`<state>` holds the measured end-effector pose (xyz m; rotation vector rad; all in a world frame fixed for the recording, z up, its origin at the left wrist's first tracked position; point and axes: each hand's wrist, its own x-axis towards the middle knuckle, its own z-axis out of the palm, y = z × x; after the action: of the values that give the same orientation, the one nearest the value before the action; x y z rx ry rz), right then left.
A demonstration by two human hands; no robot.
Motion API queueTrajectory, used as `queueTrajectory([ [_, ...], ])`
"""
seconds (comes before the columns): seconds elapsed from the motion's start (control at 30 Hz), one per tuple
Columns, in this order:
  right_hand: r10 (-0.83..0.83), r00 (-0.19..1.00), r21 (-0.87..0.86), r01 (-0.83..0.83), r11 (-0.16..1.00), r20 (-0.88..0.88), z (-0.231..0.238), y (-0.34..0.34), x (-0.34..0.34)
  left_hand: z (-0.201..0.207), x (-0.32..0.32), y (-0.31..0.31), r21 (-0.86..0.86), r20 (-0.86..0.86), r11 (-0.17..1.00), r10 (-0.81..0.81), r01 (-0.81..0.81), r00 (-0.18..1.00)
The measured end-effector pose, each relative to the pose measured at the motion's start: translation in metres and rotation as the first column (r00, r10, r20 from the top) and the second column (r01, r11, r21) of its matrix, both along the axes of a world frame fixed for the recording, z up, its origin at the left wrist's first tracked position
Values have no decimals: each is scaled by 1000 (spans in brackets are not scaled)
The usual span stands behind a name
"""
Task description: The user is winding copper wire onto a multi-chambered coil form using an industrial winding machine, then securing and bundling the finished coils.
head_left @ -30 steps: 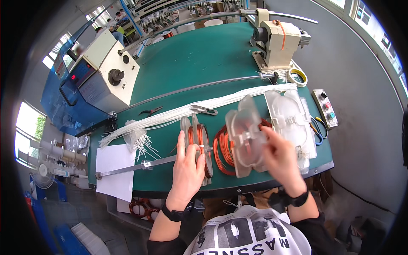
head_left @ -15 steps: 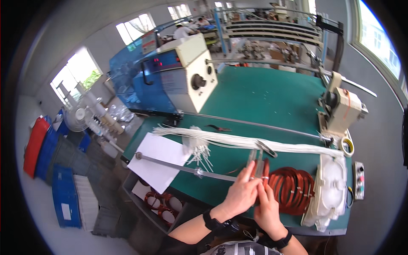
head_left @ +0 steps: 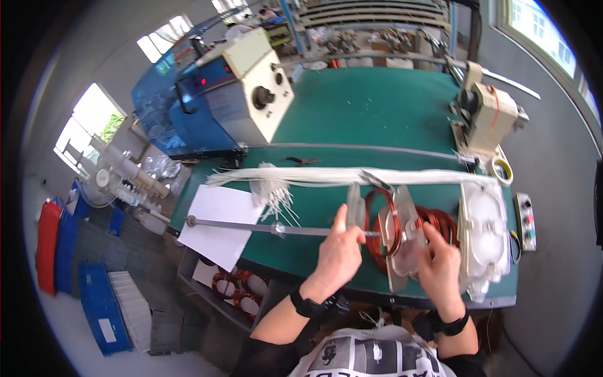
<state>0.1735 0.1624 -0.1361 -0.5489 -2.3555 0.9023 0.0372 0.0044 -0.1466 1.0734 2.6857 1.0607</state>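
Note:
My left hand (head_left: 341, 251) is closed around the right part of a long metal rod (head_left: 251, 227), against a translucent upright plate (head_left: 356, 207). To its right, loops of red-brown copper wire form a coil (head_left: 397, 226) around the rod's end. My right hand (head_left: 438, 261) grips a second translucent plate (head_left: 409, 254) just right of that coil. Behind it lies a stack of similar copper coils (head_left: 443, 221), partly hidden by the plate and my hand. A pair of scissors or pliers (head_left: 375, 181) rests on the white strands (head_left: 314, 176) beyond my hands.
A white paper sheet (head_left: 220, 229) lies under the rod's left part. White plastic-wrapped trays (head_left: 485, 220) stand at the right, beside a tape roll (head_left: 500, 169) and a button box (head_left: 525, 221). A blue-and-cream machine (head_left: 217, 100) is at the far left; coils fill an open drawer (head_left: 251, 314).
My hands have moved apart, the right one to the right with its plate. The plates, previously close together, now stand apart with a coil visible between them. The whole view has shifted slightly.

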Motion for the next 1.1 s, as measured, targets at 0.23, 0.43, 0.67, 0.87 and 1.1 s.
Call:
queueTrajectory([
  [0.23, -293, 943, -425, 203, 882, -157, 19, 107, 111, 5, 67, 14, 101, -295, 914, -349, 392, 889],
  [0.43, 164, 952, 503, -12, 864, -260, 68, -4, 86, -80, 60, 52, -100, -51, 956, -281, 275, 958],
  [0.67, 558, 471, 704, 219, 676, -683, 89, -53, 26, -77, 96, 94, -160, -195, 905, -421, 394, 886],
  [0.87, 1, 641, 261, 311, 914, -767, 89, -101, 44, -82, 51, 135, -226, -346, 945, -303, 234, 888],
  [1.1, 28, 922, 765, 304, 567, -387, 75, 31, 117, -79, 11, 150, -262, -410, 965, -99, -13, 907],
])
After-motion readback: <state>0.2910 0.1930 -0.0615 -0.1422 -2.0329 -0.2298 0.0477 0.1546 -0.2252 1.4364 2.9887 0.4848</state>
